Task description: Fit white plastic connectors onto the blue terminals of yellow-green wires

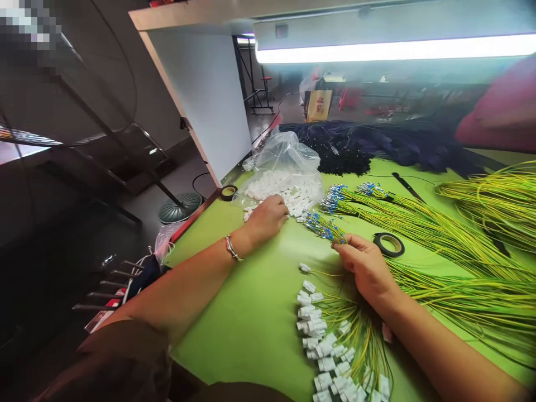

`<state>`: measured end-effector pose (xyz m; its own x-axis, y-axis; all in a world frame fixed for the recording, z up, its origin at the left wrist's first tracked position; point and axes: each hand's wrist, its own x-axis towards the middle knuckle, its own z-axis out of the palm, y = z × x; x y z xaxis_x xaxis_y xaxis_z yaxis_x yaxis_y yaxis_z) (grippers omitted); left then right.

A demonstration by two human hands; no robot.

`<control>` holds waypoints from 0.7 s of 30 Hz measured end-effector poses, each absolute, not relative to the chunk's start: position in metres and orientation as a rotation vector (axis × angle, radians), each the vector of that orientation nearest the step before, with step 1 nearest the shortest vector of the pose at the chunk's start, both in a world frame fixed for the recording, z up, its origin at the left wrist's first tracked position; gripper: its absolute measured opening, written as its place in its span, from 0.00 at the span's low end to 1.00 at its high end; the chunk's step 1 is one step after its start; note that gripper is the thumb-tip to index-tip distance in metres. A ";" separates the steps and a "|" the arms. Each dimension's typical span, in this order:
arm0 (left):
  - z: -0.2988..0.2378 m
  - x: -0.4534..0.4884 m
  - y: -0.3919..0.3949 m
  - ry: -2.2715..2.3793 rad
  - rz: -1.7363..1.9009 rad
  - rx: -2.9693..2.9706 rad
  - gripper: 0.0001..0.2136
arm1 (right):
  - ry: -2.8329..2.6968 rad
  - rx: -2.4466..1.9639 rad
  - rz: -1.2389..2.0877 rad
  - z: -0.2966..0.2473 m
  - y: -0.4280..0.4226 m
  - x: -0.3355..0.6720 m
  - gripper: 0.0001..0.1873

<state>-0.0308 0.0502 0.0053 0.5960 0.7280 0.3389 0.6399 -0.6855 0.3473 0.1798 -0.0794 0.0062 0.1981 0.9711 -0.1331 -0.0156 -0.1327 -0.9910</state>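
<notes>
Green worktop (234, 318) is spreading beneath both hands, and a lit lamp (393, 50) is hanging above and beyond them. White panel (201, 95) is standing past the left hand, off to its left, while a paper bag (320, 106) is showing in the background, far beyond the hands.

The left hand (267, 219) is resting at the near edge of a heap of loose white connectors (299, 195). Its fingers are curling inward, the tips partly hidden, so whether they are gripping a connector cannot be told. A bracelet (231, 248) is circling that wrist. Just beyond this hand, a clear bag (293, 156) is lying with the heap; a small tape roll (228, 193) is lying beyond it to the left.

The right hand (364, 268) is pinching a bunch of wires (320, 226) between thumb and fingers, the blue and silver tips pointing towards the left hand's side. A larger tape roll (401, 245) is lying just beside it. Beyond the right hand, similar bundles (412, 215) are stretching out; a coil (498, 192) is lying farther right. Dark cables (402, 139) are lying beyond both hands. Nearer than the right hand, to its left, wired connectors (324, 349) are lying in a curving row.
</notes>
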 end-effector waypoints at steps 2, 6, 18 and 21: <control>0.012 -0.024 0.041 1.122 0.825 2.422 0.06 | -0.987 -1.394 1.165 0.010 -0.079 0.178 0.11; 0.020 -0.011 0.019 1.034 0.660 1.725 0.08 | -0.976 -1.404 1.207 0.012 -0.078 0.177 0.10; 0.011 -0.001 0.000 0.764 0.437 0.936 0.15 | -1.034 -1.435 1.283 0.016 -0.079 0.176 0.09; 0.016 0.001 -0.002 0.770 0.412 0.906 0.14 | -1.077 -1.457 1.274 0.018 -0.079 0.175 0.09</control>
<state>0.0009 -0.0020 0.0157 0.6666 0.6167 -0.4188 -0.0066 0.5667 0.8239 0.1752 -0.0792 0.0180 0.0921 0.9719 -0.2167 0.0521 -0.2220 -0.9736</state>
